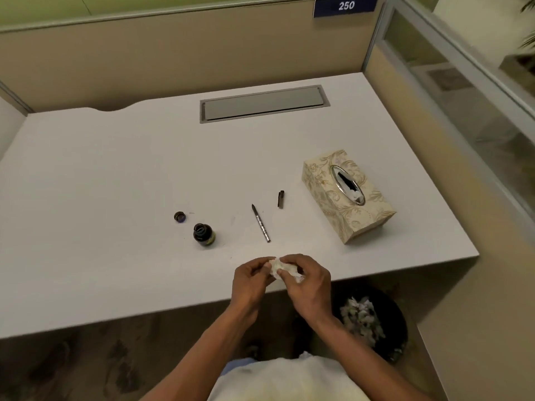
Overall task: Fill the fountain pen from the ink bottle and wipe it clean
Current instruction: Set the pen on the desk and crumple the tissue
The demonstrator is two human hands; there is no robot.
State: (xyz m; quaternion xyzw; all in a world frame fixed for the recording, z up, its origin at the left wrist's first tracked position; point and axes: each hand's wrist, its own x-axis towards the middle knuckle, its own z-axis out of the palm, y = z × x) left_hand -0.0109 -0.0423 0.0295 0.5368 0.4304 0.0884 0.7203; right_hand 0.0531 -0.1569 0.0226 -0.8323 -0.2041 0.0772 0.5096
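**Two hands squeeze a tissue at the near edge of the surface**

A person stands at a white surface (115,169) and looks down at it. Both hands are low in the middle of the frame, right at the near edge. The left hand (251,280) and the right hand (308,285) are close together with a crumpled white tissue (285,270) between them. The fingers (292,260) of both hands are curled in tight around the tissue and hold it.

The fountain pen (261,223) lies flat on the surface, just above the hands in the frame. No hand touches it. Its dark tip points to the far side and its silver end points back to the hands. The pen cap (280,199) lies by itself a little up and to the right of the pen.

The ink bottle (204,234) stands upright to the left of the pen, and it is open. Its small round lid (179,217) sits on the surface just up and to the left of the bottle.

A tissue box (347,195) with a gold leaf pattern rests at the right of the frame. A dark bin (399,328) sits on the floor at the lower right, under the edge of the surface, with used white tissues in it.
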